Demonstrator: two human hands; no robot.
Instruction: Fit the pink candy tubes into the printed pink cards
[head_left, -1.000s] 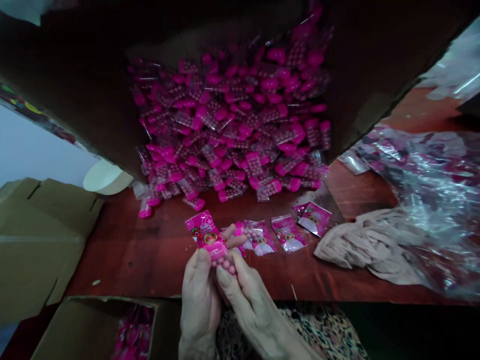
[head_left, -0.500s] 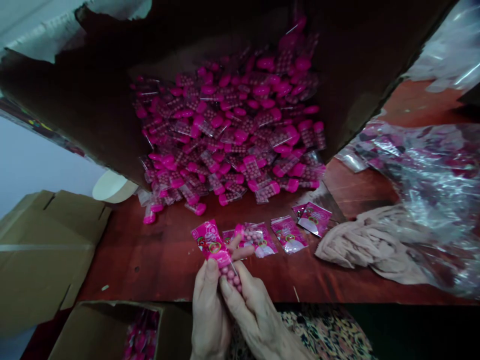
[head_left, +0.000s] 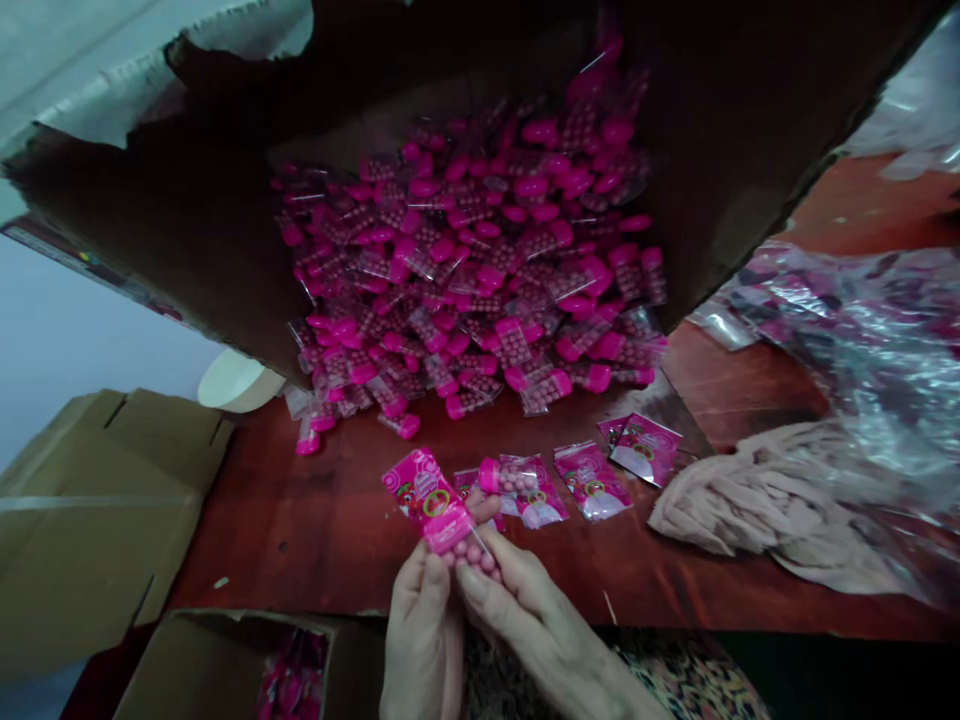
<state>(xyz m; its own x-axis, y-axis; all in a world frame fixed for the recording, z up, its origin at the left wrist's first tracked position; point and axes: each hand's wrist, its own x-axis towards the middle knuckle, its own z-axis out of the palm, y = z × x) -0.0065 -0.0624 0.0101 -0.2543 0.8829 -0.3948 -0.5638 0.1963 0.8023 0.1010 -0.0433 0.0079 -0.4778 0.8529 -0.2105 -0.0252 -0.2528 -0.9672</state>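
Pink bead sachet (head_left: 439,515) sits pinched between left hand (head_left: 424,640) and right hand (head_left: 536,630) (a narrow, two-handed grip).

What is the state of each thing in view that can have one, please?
pink packet: held up, clear end showing pink candies
left hand: gripping the packet
right hand: gripping the packet
large cardboard carton: tilted, open
packet heap: loose, spread on the table
lower carton: open, pink packets inside
plastic bag: crumpled
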